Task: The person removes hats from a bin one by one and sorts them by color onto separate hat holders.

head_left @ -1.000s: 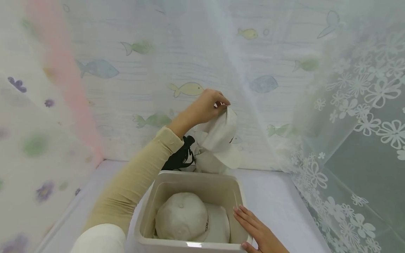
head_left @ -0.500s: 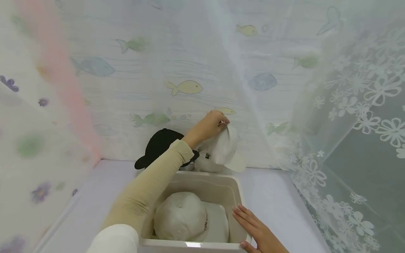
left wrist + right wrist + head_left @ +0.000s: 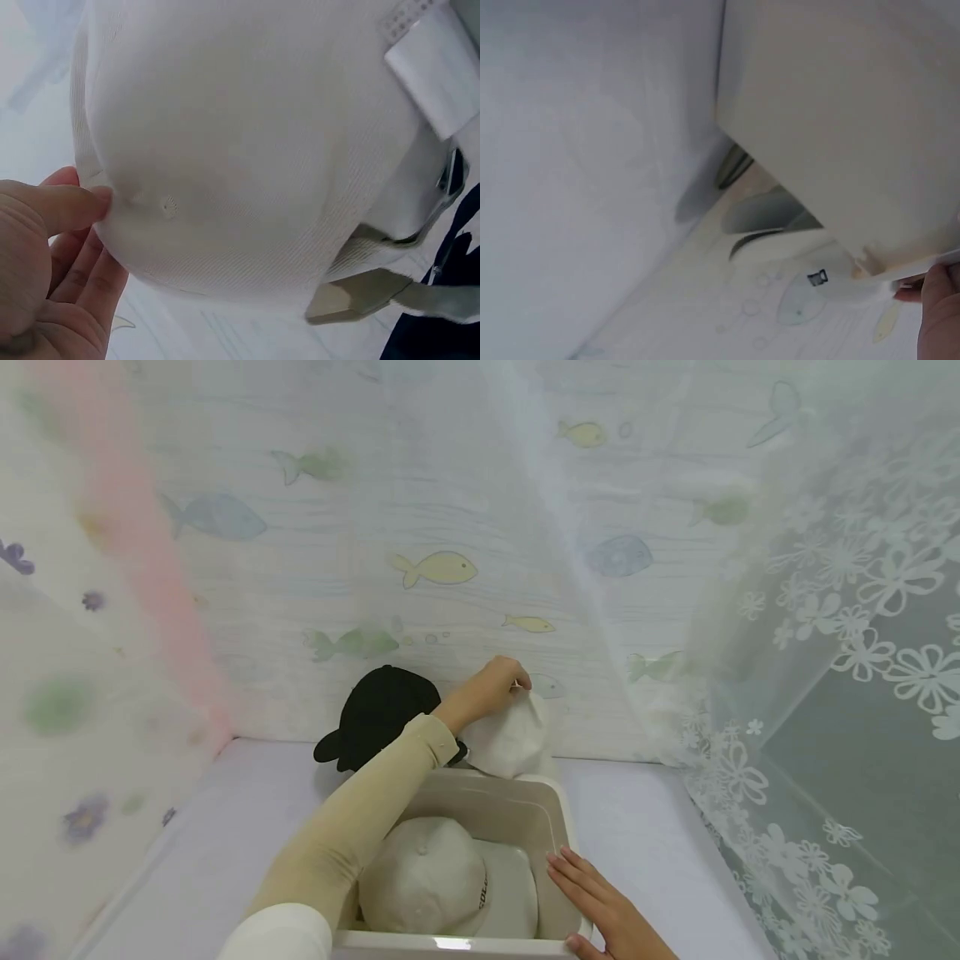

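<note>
My left hand (image 3: 491, 689) pinches the edge of a white cap (image 3: 513, 739) between thumb and fingers, just behind the bin. In the left wrist view the cap's crown (image 3: 225, 142) fills most of the picture. Inside the beige bin (image 3: 487, 787) lies another off-white cap (image 3: 423, 877), crown up, with dark lettering near its brim. My right hand (image 3: 611, 906) rests on the bin's right rim with the fingers straight. The right wrist view shows its fingers (image 3: 941, 296) at the rim of the bin.
A black cap (image 3: 386, 710) stands behind the bin at the left, partly hidden by my forearm. Pale cap brims (image 3: 780, 244) show behind the bin in the right wrist view. Sheer curtains with fish (image 3: 442, 568) and white flowers (image 3: 926, 677) surround the white surface (image 3: 630, 827).
My left hand has come down with the white cap, from well above the bin's back edge to just behind it. The black cap has become more visible. My right hand stays on the rim.
</note>
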A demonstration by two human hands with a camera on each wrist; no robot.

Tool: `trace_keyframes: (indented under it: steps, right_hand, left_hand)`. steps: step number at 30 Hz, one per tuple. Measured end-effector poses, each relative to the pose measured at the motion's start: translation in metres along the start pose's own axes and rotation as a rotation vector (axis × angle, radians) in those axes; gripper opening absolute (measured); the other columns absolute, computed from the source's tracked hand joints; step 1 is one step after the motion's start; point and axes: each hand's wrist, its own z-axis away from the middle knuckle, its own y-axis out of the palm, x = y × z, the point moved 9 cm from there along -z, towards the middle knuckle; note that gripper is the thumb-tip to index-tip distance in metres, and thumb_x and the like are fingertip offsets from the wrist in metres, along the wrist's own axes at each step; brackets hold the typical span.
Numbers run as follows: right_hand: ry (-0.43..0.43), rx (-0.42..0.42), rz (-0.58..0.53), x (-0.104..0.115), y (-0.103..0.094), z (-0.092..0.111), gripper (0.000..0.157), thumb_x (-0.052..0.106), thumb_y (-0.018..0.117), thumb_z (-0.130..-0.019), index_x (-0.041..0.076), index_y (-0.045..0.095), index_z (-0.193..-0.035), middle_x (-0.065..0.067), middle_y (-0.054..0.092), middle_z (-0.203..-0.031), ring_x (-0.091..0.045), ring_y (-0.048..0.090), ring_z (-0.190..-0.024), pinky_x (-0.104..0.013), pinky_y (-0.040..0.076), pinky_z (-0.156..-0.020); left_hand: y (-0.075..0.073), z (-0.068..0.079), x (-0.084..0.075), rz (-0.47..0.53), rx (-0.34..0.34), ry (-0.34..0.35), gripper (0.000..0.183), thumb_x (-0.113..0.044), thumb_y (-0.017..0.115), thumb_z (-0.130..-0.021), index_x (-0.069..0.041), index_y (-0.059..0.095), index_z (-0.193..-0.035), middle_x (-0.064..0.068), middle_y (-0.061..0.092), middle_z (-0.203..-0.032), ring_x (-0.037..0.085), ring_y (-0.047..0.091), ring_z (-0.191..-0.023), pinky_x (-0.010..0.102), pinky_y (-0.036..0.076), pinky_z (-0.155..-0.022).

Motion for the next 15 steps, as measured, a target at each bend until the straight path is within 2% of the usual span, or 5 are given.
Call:
trace_keyframes:
  steps: [6, 15]
  right_hand:
    - [0.017, -0.012, -0.003, 0.0, 0.0, 0.0, 0.064, 0.042, 0.044, -0.109, -0.008, 0.046, -0.147, -0.014, 0.041, -0.16, -0.027, 0.028, -0.153, -0.021, 0.016, -0.124]
    - [-0.002, -0.02, -0.006, 0.001, 0.003, -0.002, 0.063, 0.042, 0.041, -0.11, -0.01, 0.046, -0.146, -0.015, 0.041, -0.159, -0.026, 0.027, -0.154, -0.021, 0.017, -0.124]
  left_hand:
    - [0.004, 0.004, 0.004, -0.036, 0.01, -0.009, 0.031, 0.014, 0.053, -0.096, 0.001, 0.073, -0.117, 0.014, 0.071, -0.118, 0.028, 0.064, -0.117, 0.037, 0.046, -0.11]
    - [0.004, 0.009, 0.011, -0.023, 0.0, -0.015, 0.03, 0.01, 0.054, -0.098, -0.001, 0.073, -0.119, 0.013, 0.07, -0.12, 0.027, 0.063, -0.12, 0.036, 0.047, -0.108]
